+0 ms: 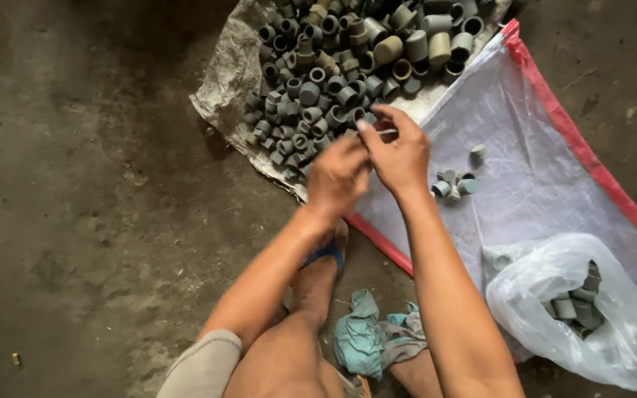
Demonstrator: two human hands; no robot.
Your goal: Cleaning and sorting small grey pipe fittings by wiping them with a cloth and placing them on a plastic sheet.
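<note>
Hands met over sack edge: left hand (pixel 337 175) and right hand (pixel 399 151) pinched closed on something small, couldn't tell what. Big pile of grey fittings (pixel 333 81) unsorted; only few fittings (pixel 455 184) on white sheet (pixel 540 169), some in plastic bag (pixel 576 309).

Both hands (pixel 370 166) raised together — fingers (pixel 366 133) pinched.

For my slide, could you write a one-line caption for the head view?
Two bare hands, left hand and right hand, meet over a heap of grey plastic pipe fittings beside a white woven sheet.
</note>
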